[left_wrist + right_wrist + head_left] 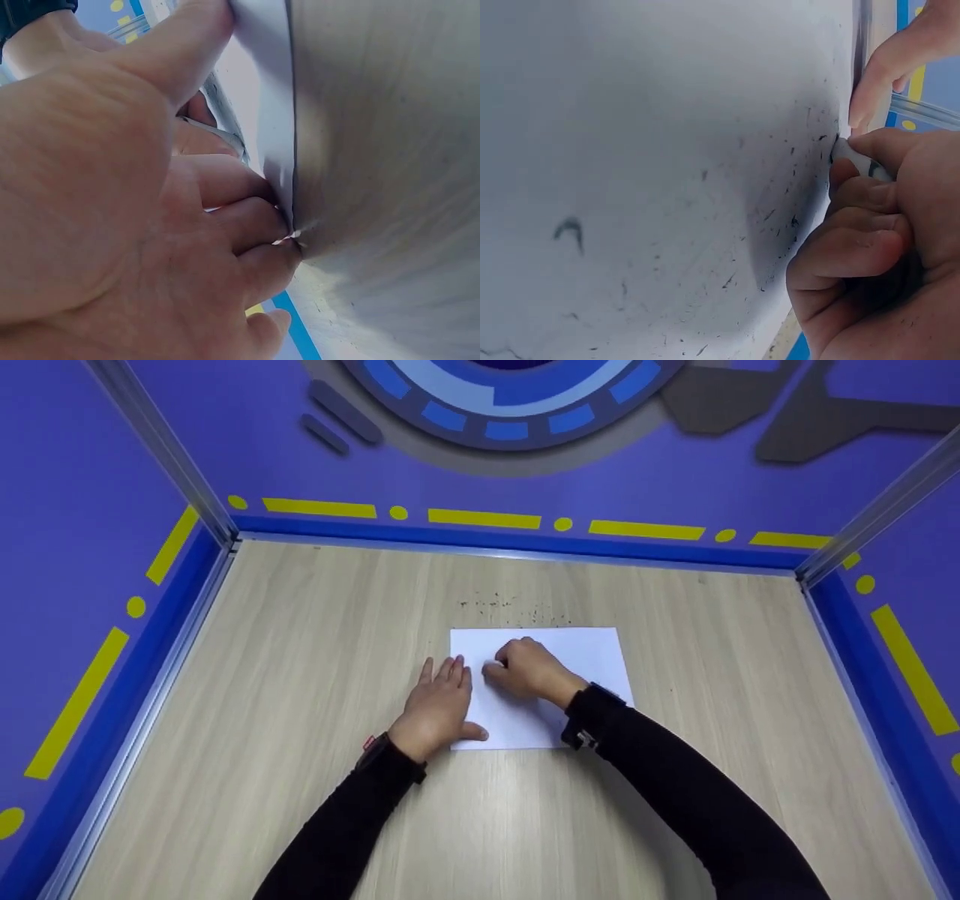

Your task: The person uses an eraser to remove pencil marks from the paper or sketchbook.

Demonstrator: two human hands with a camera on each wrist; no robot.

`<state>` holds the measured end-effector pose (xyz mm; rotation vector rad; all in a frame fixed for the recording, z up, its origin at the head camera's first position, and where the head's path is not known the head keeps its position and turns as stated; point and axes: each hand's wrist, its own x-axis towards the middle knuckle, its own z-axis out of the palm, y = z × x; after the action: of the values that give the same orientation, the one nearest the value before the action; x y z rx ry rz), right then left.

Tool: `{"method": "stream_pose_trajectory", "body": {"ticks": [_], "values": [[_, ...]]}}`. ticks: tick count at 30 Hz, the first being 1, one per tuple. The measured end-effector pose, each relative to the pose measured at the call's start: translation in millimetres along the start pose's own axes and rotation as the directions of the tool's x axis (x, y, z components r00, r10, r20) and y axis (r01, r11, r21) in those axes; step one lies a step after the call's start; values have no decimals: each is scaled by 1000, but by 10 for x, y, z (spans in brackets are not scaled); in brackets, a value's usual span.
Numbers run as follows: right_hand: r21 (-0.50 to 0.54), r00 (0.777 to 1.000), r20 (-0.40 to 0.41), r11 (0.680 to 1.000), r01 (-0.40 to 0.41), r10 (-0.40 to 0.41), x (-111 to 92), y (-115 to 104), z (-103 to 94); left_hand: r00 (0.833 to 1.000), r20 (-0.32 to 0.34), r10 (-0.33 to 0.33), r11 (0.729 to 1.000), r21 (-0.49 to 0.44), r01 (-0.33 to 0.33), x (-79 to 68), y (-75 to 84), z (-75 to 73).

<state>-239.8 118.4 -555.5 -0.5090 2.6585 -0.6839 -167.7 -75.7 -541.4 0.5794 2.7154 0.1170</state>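
A white sheet of paper [589,660] lies on the wooden table, with dark crumbs and faint grey marks across it in the right wrist view. My right hand [529,669] pinches a small white eraser [861,160] between thumb and fingers. The eraser's tip meets the paper, and much of its body is hidden in the hand. Along the sheet's left edge, my left hand [436,709] rests flat with its fingers straight and its thumb on the lower left corner. Under that hand, the paper's edge [291,112] lifts slightly from the table.
Dark crumbs [495,601] are scattered on the wooden table [330,660] just beyond the sheet's far edge. Blue panels [495,487] with yellow marks wall in the back and both sides, with metal rails [169,619] along their bases.
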Motion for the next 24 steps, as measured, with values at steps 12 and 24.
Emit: {"method": "stream_pose_trajectory", "body": {"ticks": [12,24], "values": [[93,999,40,995,-19,16,-127,65,-6,1000,27,2,1000,20,-3,0,18,2],[104,990,134,994,18,-31,-344,16,59,1000,10,6,1000,0,-6,-4,2,3]]}}
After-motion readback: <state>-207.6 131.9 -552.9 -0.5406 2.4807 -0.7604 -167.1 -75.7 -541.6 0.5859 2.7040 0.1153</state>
